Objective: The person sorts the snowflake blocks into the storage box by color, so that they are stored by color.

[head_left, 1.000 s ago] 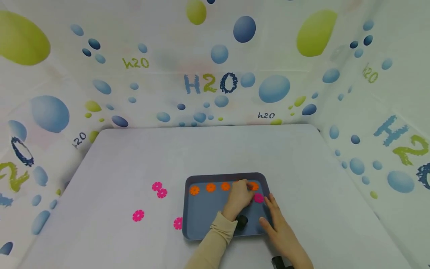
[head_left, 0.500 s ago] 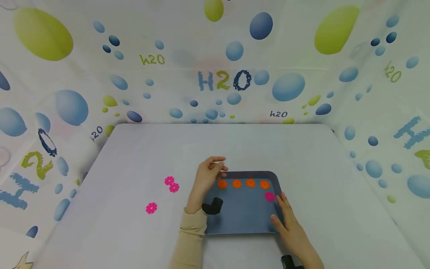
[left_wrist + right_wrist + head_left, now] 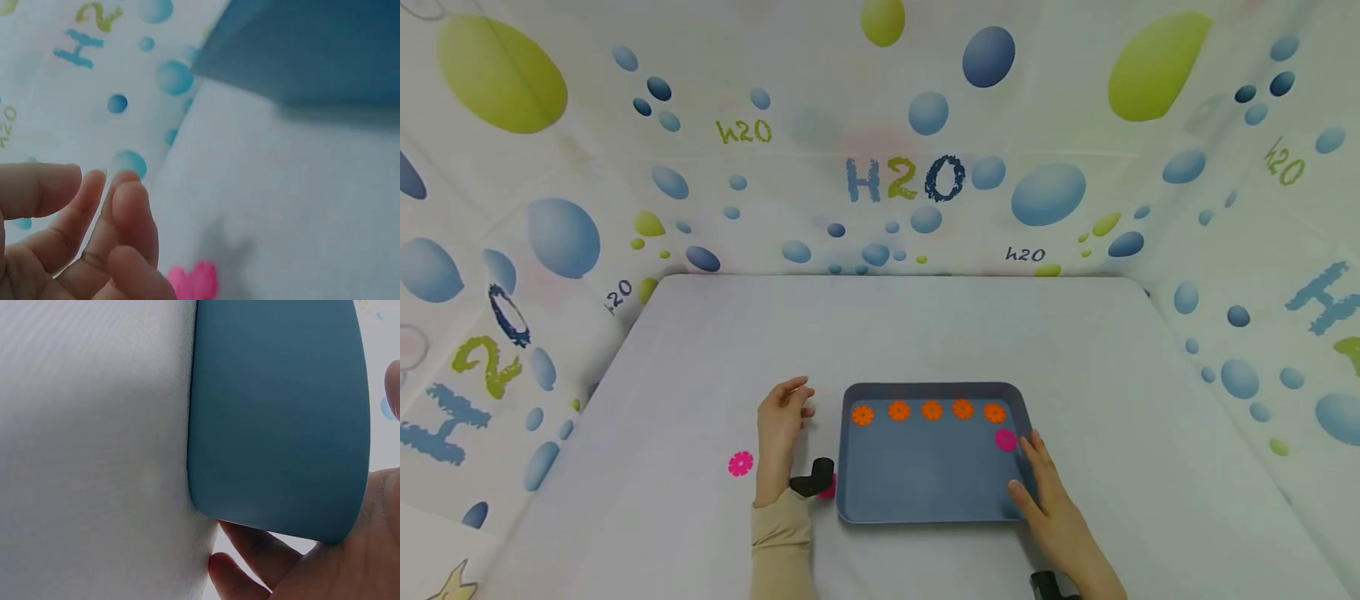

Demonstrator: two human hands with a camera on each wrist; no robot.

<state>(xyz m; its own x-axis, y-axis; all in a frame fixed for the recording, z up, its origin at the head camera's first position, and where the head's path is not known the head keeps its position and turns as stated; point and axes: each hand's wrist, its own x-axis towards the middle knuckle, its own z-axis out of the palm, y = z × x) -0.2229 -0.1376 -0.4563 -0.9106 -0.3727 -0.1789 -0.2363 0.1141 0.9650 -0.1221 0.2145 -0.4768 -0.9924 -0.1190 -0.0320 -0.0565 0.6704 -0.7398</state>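
A grey-blue tray (image 3: 928, 483) lies on the white table. Along its far side runs a row of several orange flower-shaped pieces (image 3: 932, 409), with one pink flower-shaped piece (image 3: 1005, 440) below the row's right end. My left hand (image 3: 780, 429) is left of the tray, over the table, its fingers loosely bent and holding nothing. Close to its fingers in the left wrist view is a pink piece (image 3: 199, 282), cut off by the frame edge. My right hand (image 3: 1054, 521) rests against the tray's right side, fingers fairly straight.
Left of my left hand lies another pink flower piece (image 3: 741, 463). One more pink piece (image 3: 828, 490) shows partly behind the black wrist camera (image 3: 815, 477), near the tray's left edge. A patterned cloth (image 3: 790, 83) stands around the table's back and sides.
My left hand has moved from the tray's far right side leftward, out over the table, and now covers the overlapping pink pieces. The right hand stays by the tray. The head view has shifted slightly.
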